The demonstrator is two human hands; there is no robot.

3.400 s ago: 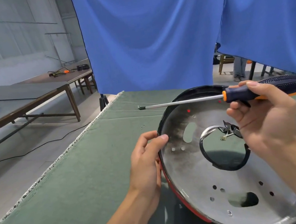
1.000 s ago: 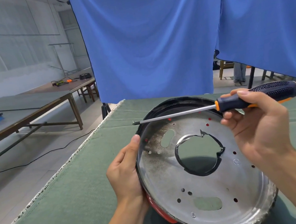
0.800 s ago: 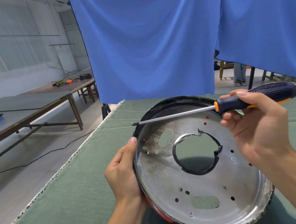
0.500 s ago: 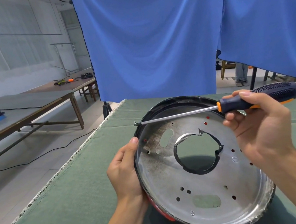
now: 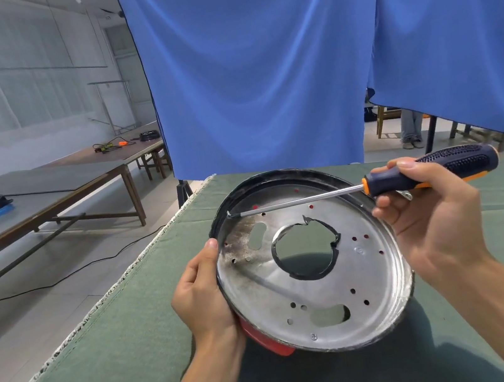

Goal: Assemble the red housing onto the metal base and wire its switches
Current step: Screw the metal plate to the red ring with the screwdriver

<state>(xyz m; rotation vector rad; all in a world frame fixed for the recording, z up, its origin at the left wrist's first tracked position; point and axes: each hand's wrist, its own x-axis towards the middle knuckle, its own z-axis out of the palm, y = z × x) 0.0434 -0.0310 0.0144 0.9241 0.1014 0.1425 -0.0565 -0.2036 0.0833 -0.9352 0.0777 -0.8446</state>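
Our fingers come first: the left hand [image 5: 202, 292] curls round the left rim of the metal base [image 5: 311, 283], thumb up along the edge and the other fingers hidden behind it. We hold the base tipped up so its shiny inside faces us, above the green table [image 5: 122, 360], near its left edge. A bit of the red housing [image 5: 270, 343] peeks out under the low left side of the base, and red shows through some of the small holes, so we think the housing sits behind the base. A big round hole [image 5: 306, 250] is in the middle.

Next, going right, the screwdriver [image 5: 429, 171] lies almost flat across the top of the base. Its long thin shaft runs from right to left, and its tip [image 5: 230, 215] is at the upper left rim, close above our left thumb. We cannot tell if the tip touches the metal.

On the right, the right hand [image 5: 430, 222] pinches the dark handle between the thumb and first finger; the other fingers are loosely bent below it. This hand is the one nearer the small holes on the right side.

For a screw, we think the tip must swing down and point into 1 hole.

Compared with 3.4 s ago, the base has turned and now sits more to the left, and the tool sits lower, with its tip now at the rim.
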